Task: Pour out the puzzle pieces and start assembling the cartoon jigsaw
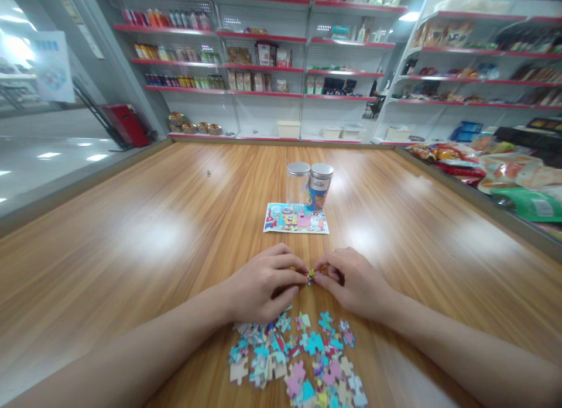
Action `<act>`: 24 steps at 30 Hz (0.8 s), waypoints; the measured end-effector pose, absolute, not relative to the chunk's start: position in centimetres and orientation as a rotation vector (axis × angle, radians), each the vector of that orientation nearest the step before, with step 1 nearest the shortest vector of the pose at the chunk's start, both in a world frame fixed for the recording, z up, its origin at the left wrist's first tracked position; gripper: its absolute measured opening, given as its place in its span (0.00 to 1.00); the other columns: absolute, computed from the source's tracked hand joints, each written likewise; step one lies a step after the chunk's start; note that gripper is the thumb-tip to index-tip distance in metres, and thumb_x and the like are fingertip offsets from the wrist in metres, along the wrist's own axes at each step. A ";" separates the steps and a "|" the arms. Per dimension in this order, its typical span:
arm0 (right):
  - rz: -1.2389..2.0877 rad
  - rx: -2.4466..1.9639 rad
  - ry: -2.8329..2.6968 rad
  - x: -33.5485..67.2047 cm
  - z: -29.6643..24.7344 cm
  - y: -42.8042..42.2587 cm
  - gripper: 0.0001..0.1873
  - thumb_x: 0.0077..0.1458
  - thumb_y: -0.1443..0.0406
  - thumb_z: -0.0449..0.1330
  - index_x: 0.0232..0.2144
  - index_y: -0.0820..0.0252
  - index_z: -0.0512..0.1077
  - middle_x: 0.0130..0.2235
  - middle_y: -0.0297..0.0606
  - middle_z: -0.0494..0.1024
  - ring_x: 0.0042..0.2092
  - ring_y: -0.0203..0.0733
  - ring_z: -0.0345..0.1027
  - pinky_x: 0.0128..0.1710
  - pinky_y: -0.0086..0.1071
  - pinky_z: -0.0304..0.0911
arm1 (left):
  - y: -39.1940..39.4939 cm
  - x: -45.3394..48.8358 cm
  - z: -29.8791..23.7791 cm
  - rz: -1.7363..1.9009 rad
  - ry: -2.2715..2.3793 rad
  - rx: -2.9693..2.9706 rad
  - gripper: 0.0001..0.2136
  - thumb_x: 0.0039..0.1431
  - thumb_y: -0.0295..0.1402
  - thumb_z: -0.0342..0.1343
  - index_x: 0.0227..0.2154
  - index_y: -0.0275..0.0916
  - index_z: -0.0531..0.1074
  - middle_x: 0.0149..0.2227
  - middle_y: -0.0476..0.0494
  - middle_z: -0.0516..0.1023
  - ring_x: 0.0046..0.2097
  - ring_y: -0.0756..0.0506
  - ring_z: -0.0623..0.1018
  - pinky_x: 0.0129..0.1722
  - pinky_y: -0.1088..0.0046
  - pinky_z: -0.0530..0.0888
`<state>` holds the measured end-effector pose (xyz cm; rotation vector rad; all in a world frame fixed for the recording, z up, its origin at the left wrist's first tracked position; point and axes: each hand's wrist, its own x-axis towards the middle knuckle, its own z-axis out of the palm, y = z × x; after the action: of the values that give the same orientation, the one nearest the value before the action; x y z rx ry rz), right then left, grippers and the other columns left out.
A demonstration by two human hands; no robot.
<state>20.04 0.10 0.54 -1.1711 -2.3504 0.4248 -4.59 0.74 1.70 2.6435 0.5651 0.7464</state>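
My left hand point(267, 284) and my right hand point(353, 282) meet over the wooden table, their fingertips on a small yellow jigsaw piece point(311, 274). The right thumb and fingers pinch it from the right, while the left fingertips press on it from the left. Whether it is one piece or two joined is too small to tell. Nearer to me lies a loose heap of jigsaw pieces point(314, 343), mostly light blue, pink and cream, partly overlapping. Beyond my hands a cartoon picture card point(295, 219) lies flat.
Behind the card stand a clear jar with a metal lid point(297, 182) and a printed can point(321, 185). A tiny grey object point(208, 173) sits on the far left of the table point(132, 244). Packaged snacks point(518, 174) line the right edge. Stocked shelves point(263, 68) rise behind.
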 end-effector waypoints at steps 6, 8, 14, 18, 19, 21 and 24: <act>0.425 -1.164 -2.357 20.0 0.8 -0.1 0.03 0.60 0.64 0.62 0.36 0.57 0.74 0.25 0.29 0.68 0.30 0.37 0.65 0.36 0.34 0.56 | 0.7 -4.6 1.6 0.741 0.578 2.644 0.12 0.61 0.24 0.53 0.45 0.37 0.77 0.49 0.38 0.78 0.47 0.41 0.73 0.51 0.58 0.74; 0.423 -1.160 -2.360 20.0 0.8 -0.2 0.03 0.60 0.64 0.62 0.35 0.57 0.74 0.25 0.29 0.68 0.29 0.37 0.64 0.36 0.33 0.56 | 0.7 -4.6 1.6 0.733 0.583 2.644 0.12 0.61 0.24 0.53 0.45 0.37 0.77 0.49 0.38 0.78 0.47 0.41 0.73 0.51 0.58 0.74; 0.448 -1.149 -2.334 20.0 0.9 -0.2 0.03 0.59 0.65 0.61 0.36 0.58 0.74 0.24 0.29 0.67 0.29 0.36 0.64 0.36 0.33 0.56 | 0.8 -4.7 1.7 0.726 0.577 2.631 0.13 0.61 0.24 0.53 0.46 0.37 0.77 0.48 0.38 0.78 0.47 0.42 0.73 0.50 0.59 0.74; 0.496 -1.113 -2.265 20.3 0.9 -0.1 0.07 0.57 0.71 0.59 0.37 0.58 0.75 0.23 0.28 0.68 0.27 0.35 0.63 0.35 0.32 0.57 | 0.7 -4.7 1.6 0.788 0.601 2.600 0.14 0.62 0.23 0.52 0.47 0.38 0.77 0.47 0.37 0.76 0.47 0.42 0.72 0.49 0.60 0.74; 0.500 -1.104 -2.258 20.3 0.9 -0.1 0.08 0.55 0.72 0.59 0.36 0.58 0.75 0.23 0.28 0.68 0.27 0.35 0.62 0.34 0.32 0.57 | 0.7 -4.7 1.6 0.821 0.624 2.588 0.14 0.62 0.23 0.52 0.46 0.37 0.77 0.47 0.37 0.75 0.47 0.42 0.72 0.49 0.60 0.74; 0.506 -1.080 -2.264 20.4 0.9 -0.1 0.08 0.54 0.73 0.59 0.34 0.59 0.76 0.22 0.28 0.67 0.26 0.34 0.61 0.34 0.31 0.56 | 0.7 -4.8 1.5 0.870 0.673 2.568 0.13 0.62 0.23 0.52 0.45 0.37 0.78 0.45 0.36 0.73 0.47 0.42 0.72 0.48 0.61 0.74; 0.517 -1.036 -2.288 20.4 1.0 -0.2 0.08 0.53 0.73 0.59 0.32 0.58 0.77 0.22 0.28 0.66 0.26 0.34 0.61 0.34 0.31 0.55 | 0.6 -4.8 1.4 0.851 0.699 2.577 0.12 0.62 0.24 0.53 0.44 0.37 0.79 0.44 0.37 0.71 0.46 0.43 0.71 0.46 0.62 0.74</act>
<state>20.36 -0.19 0.98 -1.0359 -2.2875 0.5171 -4.84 0.60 1.39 2.5771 0.6992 0.8514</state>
